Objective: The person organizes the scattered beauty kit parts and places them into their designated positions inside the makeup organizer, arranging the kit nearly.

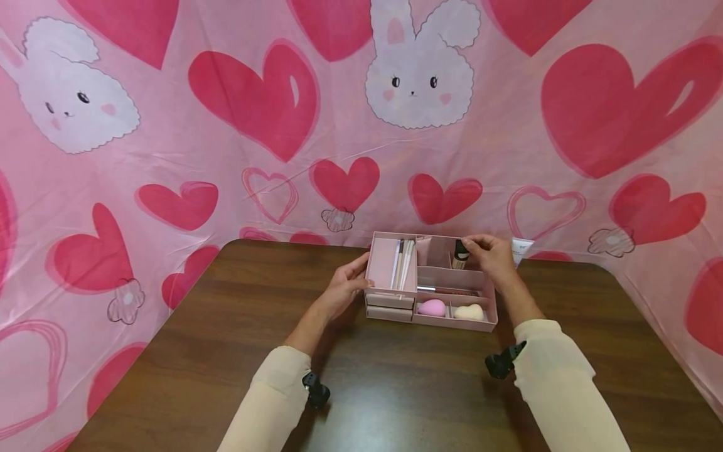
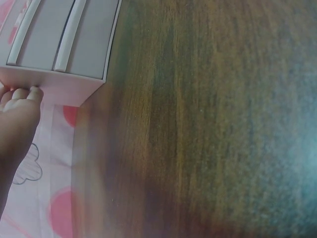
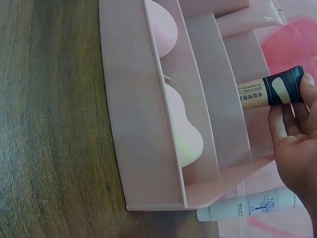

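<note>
A pink desktop organizer with two small drawers at its left front stands at the back of the table. My right hand pinches the black cap of a foundation tube, whose beige body is partly down in a back compartment. At the organizer's left side, my left hand rests with its fingers against the wall and its thumb near the top edge. Brushes lie in the upper left tray. A pink makeup sponge and a cream one sit in the front compartments.
A white tube stands behind the organizer's right side. Another pink tube leans in a back compartment, and slim pencil-like items lie in the middle one. A pink heart-patterned cloth hangs behind the wooden table.
</note>
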### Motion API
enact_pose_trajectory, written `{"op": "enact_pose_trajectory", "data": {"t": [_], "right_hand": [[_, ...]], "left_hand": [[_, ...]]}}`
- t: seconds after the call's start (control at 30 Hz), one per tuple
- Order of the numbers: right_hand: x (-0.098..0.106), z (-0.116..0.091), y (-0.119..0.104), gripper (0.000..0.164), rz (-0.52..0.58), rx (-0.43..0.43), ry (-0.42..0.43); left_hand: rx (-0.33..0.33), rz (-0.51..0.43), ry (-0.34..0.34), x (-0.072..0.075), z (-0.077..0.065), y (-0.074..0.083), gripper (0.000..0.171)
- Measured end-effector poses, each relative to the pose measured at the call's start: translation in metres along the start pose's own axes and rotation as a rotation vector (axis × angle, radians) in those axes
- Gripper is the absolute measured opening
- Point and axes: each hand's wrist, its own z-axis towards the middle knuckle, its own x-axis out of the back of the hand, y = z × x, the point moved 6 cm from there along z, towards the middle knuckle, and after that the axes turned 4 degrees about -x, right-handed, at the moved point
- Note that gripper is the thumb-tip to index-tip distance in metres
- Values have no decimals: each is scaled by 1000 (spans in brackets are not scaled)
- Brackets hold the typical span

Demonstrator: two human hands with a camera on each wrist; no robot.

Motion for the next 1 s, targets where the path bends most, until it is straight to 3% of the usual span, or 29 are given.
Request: {"op": "enact_pose_trajectory", "data": {"t": [0.5, 1.0], "right_hand": [[2, 0, 1, 41, 5, -8, -24], [9, -7, -11, 33, -145, 117, 26]], "left_hand": [[12, 0, 4, 1, 0, -3, 77], [6, -8, 2, 1, 0, -1, 76]]}}
